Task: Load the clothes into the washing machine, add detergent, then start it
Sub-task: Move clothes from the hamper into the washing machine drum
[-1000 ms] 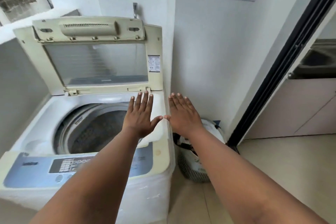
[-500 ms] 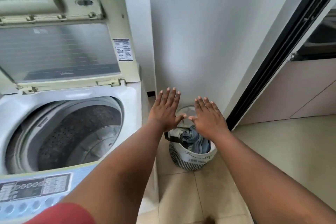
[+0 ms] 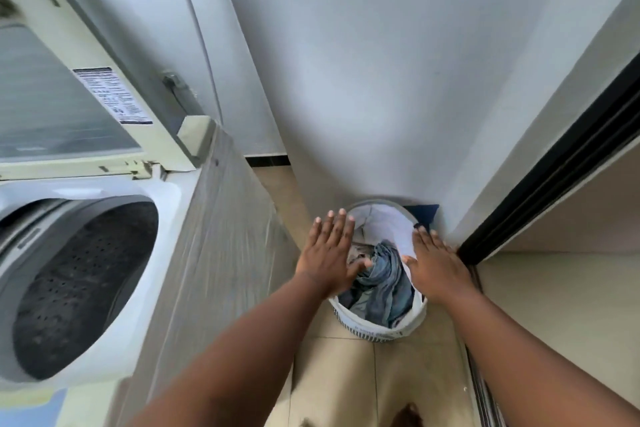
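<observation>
While both arms reach forward and down, the left hand (image 3: 329, 253) and the right hand (image 3: 438, 262) hover palm-down over the laundry basket (image 3: 377, 326), fingers spread flat and grasping nothing. Left hand: over the basket's left rim, thumb pointing inward toward the clothes (image 3: 384, 274). Right hand: over the basket's right rim, partly covering the white liner. Laundry basket: round, white with a dark striped lower band, standing on the tiled floor (image 3: 346, 381) in the corner where the white wall (image 3: 381, 80) meets a black door frame (image 3: 561, 163). Clothes: a bundle of blue-grey and darker fabric, lying inside the basket between the two hands; whether the left thumb touches them cannot be told. Washing machine (image 3: 221, 236): top-loader, just left of the basket, grey side panel facing it. Lid (image 3: 62, 87): raised upright, translucent pane, cream frame with a printed label (image 3: 110, 95). Drum (image 3: 79, 291): dark, perforated, open to view, with no laundry visible in it. Hose (image 3: 199, 31): thin, running down the wall behind the machine.
</observation>
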Available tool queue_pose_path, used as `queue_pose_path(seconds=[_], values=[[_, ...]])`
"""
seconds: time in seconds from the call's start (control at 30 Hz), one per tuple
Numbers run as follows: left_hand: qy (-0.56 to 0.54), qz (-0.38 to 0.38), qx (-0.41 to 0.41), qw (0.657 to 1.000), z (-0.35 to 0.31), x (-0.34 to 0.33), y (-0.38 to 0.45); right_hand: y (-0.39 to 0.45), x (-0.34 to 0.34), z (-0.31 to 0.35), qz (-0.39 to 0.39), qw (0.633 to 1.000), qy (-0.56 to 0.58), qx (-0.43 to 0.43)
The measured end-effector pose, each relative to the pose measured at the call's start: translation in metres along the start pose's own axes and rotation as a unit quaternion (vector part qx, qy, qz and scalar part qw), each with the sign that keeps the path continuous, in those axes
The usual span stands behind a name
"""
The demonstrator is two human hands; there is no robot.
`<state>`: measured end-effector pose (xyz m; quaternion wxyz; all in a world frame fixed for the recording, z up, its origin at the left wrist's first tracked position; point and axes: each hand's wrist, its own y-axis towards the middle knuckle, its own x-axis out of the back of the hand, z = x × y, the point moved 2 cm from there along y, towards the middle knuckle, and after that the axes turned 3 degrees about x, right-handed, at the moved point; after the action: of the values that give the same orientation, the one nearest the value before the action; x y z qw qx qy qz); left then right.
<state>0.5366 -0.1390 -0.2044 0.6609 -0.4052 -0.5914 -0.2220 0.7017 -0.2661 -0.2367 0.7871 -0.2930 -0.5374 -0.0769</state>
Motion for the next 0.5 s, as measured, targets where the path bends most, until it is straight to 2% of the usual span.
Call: queue_pose_path(seconds=[0.13,0.3,0.5], values=[[-0.052,0.042,0.015,0.998,-0.003,-0.06,0.013,0.028,-0.057,-0.018,0.085,0.996,0.016,-0.02],[-0.064,0.113,0.035,0.991,0.008,-0.132,0.037,0.056,-0.108,-0.021,0.173,0.985,-0.005,0.022],[-0.093,0.145,0.047,0.984,0.019,-0.182,0.076,0.101,-0.131,-0.031,0.21,0.977,-0.033,0.024]])
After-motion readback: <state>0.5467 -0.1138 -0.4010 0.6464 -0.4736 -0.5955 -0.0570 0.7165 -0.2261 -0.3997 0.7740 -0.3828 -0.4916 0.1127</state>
